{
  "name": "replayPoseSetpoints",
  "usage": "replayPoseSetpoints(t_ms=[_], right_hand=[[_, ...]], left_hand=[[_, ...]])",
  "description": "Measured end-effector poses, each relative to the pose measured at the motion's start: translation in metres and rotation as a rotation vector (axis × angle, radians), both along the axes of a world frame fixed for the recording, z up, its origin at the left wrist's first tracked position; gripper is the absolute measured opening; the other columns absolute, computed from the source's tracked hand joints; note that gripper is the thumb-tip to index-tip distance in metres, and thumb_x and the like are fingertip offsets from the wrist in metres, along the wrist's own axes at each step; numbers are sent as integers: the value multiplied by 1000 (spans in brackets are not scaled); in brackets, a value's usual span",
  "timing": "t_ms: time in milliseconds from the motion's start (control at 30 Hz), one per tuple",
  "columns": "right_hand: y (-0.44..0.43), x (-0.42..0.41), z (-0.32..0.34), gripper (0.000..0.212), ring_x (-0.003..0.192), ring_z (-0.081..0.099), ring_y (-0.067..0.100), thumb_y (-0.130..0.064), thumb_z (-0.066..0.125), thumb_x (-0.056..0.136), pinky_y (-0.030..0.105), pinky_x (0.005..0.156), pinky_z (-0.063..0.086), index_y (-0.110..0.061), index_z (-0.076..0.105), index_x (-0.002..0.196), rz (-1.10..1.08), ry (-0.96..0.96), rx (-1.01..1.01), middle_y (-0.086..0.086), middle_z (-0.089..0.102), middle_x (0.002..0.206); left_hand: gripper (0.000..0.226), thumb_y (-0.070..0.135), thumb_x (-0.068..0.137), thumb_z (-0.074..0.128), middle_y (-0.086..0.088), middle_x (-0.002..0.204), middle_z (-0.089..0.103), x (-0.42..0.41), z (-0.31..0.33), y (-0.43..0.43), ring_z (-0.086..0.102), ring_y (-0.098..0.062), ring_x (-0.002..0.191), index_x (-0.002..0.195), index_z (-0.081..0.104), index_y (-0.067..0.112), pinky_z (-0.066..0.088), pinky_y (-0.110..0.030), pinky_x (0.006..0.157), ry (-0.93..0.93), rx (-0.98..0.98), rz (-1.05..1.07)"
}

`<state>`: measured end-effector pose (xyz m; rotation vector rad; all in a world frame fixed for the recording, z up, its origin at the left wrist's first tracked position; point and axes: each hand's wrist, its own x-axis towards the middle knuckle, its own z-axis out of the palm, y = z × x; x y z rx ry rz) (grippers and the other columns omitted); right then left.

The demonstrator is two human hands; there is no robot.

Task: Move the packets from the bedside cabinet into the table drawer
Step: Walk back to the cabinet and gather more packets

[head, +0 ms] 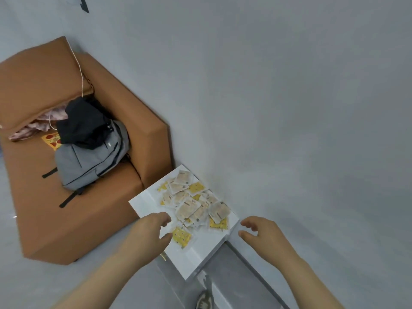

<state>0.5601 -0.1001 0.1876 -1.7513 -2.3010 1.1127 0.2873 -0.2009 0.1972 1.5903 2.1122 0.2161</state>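
Observation:
Several small packets, some pale beige and some yellow, lie in a loose heap on the white top of the bedside cabinet. One yellow packet lies apart at the near side. My left hand hovers over the cabinet's near left part, fingers loosely curled, thumb next to the yellow packet, holding nothing. My right hand hangs just past the cabinet's right edge, fingers relaxed and empty. The table drawer is not in view.
A brown armchair stands to the left of the cabinet, with a grey backpack and black and pink clothes on its seat. A grey wall fills the right. My shoe shows on the floor below.

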Motion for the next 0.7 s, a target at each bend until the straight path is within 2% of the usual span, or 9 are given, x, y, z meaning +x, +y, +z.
replayPoseSetpoints(t_ms=[100, 300, 467, 700], right_hand=[[35, -11, -24, 34, 111, 53, 8, -34, 60, 90, 18, 90, 39, -24, 60, 122, -2, -32, -55, -7, 59, 121], [74, -36, -77, 36, 114, 52, 14, -33, 58, 91, 24, 92, 42, -21, 58, 125, -7, -120, -172, -1, 57, 126], [91, -56, -128, 39, 116, 51, 12, -29, 58, 92, 17, 88, 36, -21, 53, 130, -74, -118, -226, 0, 51, 132], [107, -79, -206, 51, 124, 46, 15, -29, 54, 95, 17, 95, 31, -20, 39, 143, -45, -163, -286, 1, 41, 144]], left_hand=[[35, 34, 89, 58, 12, 117, 58, -11, -28, 32, 55, -6, 104, 122, 53, 25, 35, -15, 77, -22, -48, 15], [42, 38, 89, 57, 8, 125, 55, -31, -90, 79, 54, -10, 111, 128, 49, 24, 42, -20, 86, -43, -183, 13], [51, 44, 88, 58, 3, 131, 52, -46, -149, 108, 53, -14, 116, 133, 44, 22, 45, -25, 94, -36, -312, -22], [57, 48, 86, 59, 0, 128, 53, -57, -237, 125, 53, -16, 113, 132, 44, 19, 44, -26, 92, -57, -406, -29]])
